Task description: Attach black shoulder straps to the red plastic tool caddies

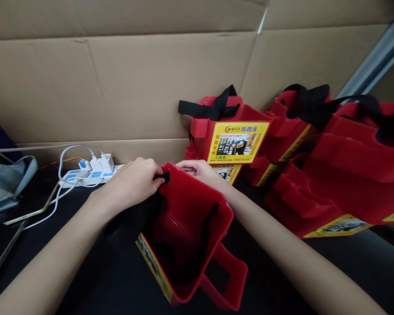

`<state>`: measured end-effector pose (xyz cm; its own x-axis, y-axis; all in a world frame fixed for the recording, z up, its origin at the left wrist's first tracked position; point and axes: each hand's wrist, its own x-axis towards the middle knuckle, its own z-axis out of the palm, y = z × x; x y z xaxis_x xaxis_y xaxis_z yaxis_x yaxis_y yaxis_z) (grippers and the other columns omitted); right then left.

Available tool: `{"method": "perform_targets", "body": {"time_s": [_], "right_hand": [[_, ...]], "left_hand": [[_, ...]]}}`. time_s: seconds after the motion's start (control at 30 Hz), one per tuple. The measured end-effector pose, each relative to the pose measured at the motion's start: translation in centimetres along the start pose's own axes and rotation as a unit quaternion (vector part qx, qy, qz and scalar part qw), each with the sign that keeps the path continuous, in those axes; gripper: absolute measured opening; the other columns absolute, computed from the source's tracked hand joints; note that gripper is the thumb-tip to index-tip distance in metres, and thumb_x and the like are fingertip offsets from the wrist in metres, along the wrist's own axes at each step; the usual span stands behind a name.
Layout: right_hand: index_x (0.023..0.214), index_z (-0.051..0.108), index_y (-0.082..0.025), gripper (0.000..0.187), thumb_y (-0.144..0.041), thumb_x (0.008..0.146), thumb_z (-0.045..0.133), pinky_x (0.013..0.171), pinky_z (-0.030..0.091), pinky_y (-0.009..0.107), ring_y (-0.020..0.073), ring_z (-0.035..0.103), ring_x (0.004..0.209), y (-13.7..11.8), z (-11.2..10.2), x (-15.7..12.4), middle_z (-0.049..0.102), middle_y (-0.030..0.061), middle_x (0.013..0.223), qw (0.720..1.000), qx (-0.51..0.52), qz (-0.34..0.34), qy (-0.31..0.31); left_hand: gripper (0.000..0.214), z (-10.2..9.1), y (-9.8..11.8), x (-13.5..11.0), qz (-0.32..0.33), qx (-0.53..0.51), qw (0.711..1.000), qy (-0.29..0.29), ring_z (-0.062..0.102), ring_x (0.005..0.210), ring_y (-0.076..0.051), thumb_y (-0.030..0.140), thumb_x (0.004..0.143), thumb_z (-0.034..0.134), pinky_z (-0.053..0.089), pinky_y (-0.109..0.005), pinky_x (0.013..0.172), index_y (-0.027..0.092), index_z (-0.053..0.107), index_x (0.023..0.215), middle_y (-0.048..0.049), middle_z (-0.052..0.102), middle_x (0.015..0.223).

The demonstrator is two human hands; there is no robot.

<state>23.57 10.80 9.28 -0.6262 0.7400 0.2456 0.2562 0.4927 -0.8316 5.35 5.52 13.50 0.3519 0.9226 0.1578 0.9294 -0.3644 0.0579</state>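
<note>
Red plastic tool box [197,236], open-topped with a side handle and a yellow label on its wall, stands tilted on the dark table [331,271] at the centre foreground, between both forearms. At far left lies a grey bag [6,183]; beside it, against the cardboard wall [118,87], a white power strip [92,175] carries several plugs and white cables. Left hand [134,181] is closed around a black strap [162,177] at the box's far rim, fingers curled and pinching the webbing. Right hand [200,169] rests on the far side of the same rim, partly hidden by the box, so whether it grips anything cannot be told. To the right, just behind and beside, stacked red boxes [236,135] with black straps and yellow labels lean against the cardboard, extending to the frame's right edge.
</note>
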Motion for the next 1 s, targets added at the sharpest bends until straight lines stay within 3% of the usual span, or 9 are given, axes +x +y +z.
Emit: {"method": "perform_targets", "body": {"time_s": [0.1,0.17,0.23,0.33,0.5,0.73,0.8,0.87,1.0], "right_hand": [[0.092,0.059,-0.012,0.020,-0.025,0.080,0.049,0.069,0.048,0.025,0.0147,0.063,0.081,0.1,-0.2,0.1,0.067,0.0071,0.090,0.996,-0.089,0.009,0.031],[0.087,0.059,-0.014,0.015,-0.021,0.079,0.049,0.066,0.045,0.023,0.0137,0.061,0.077,0.0,-0.8,0.0,0.066,0.0054,0.084,0.989,-0.144,0.023,0.039],[0.080,0.058,-0.015,0.011,-0.015,0.075,0.048,0.061,0.042,0.022,0.0128,0.058,0.069,-0.1,-1.4,-0.2,0.064,0.0035,0.073,0.976,-0.211,0.047,0.037],[0.066,0.057,-0.015,0.011,-0.011,0.070,0.048,0.054,0.036,0.021,0.0116,0.054,0.059,-0.3,-1.8,-0.5,0.060,0.0017,0.061,0.949,-0.302,0.089,-0.006],[0.073,0.062,-0.017,0.012,-0.017,0.072,0.050,0.054,0.037,0.024,0.0164,0.058,0.065,-1.0,-1.4,-1.3,0.063,0.0058,0.071,0.893,-0.424,0.138,-0.066],[0.087,0.066,-0.006,0.025,-0.003,0.063,0.057,0.067,0.048,0.037,0.0325,0.063,0.086,0.6,-1.8,-2.1,0.064,0.0206,0.088,0.801,-0.531,0.263,-0.089],[0.091,0.066,-0.006,0.027,-0.003,0.065,0.058,0.073,0.048,0.041,0.0338,0.062,0.092,0.2,-1.7,-2.2,0.064,0.0216,0.093,0.803,-0.532,0.251,-0.101],[0.107,0.061,-0.011,0.035,-0.009,0.072,0.059,0.085,0.046,0.037,0.0281,0.057,0.104,-0.8,-1.4,-2.3,0.061,0.0168,0.108,0.826,-0.517,0.193,-0.119],[0.128,0.042,-0.020,0.044,-0.024,0.085,0.051,0.096,0.038,0.024,0.0129,0.048,0.116,-2.5,0.2,-1.6,0.050,0.0063,0.129,0.938,-0.322,-0.090,-0.090]], "left_hand": [[0.026,0.0,-0.6,0.3,-0.009,-0.083,0.992,0.093,0.061,0.067,-0.017,0.039,0.083,0.049,0.040,-0.027,0.058,0.020,0.066,0.088,-0.0034,0.068,0.079],[0.026,0.1,-1.4,0.6,0.033,-0.149,0.979,0.138,0.062,0.081,-0.017,0.035,0.084,0.049,0.044,-0.027,0.068,0.021,0.061,0.103,-0.0036,0.066,0.099],[0.027,0.3,-2.1,0.9,0.124,-0.227,0.962,0.090,0.060,0.091,-0.016,0.026,0.086,0.048,0.045,-0.025,0.077,0.020,0.056,0.111,-0.0041,0.062,0.110],[0.024,0.4,-2.8,1.1,0.219,-0.305,0.927,-0.016,0.060,0.093,-0.016,0.015,0.082,0.051,0.046,-0.023,0.079,0.017,0.055,0.105,-0.0038,0.064,0.104],[0.013,-0.1,-3.5,1.0,0.224,-0.336,0.914,-0.054,0.060,0.081,-0.014,0.012,0.083,0.049,0.047,-0.020,0.069,0.015,0.058,0.092,-0.0026,0.066,0.090],[0.013,-0.2,-5.9,0.7,0.210,-0.280,0.934,-0.075,0.061,0.076,-0.012,0.020,0.084,0.053,0.045,-0.018,0.065,0.018,0.064,0.091,-0.0019,0.066,0.085],[0.014,-0.3,-6.0,0.6,0.203,-0.273,0.937,-0.076,0.061,0.075,-0.012,0.023,0.084,0.054,0.045,-0.018,0.064,0.018,0.065,0.091,-0.0023,0.066,0.083],[0.015,-0.4,-5.8,0.6,0.198,-0.269,0.940,-0.074,0.061,0.076,-0.013,0.022,0.083,0.053,0.046,-0.019,0.065,0.018,0.065,0.090,-0.0028,0.066,0.083],[0.018,-0.6,-4.9,0.7,0.192,-0.268,0.941,-0.078,0.060,0.081,-0.014,0.019,0.082,0.050,0.046,-0.022,0.070,0.020,0.066,0.090,-0.0025,0.067,0.088]]}}
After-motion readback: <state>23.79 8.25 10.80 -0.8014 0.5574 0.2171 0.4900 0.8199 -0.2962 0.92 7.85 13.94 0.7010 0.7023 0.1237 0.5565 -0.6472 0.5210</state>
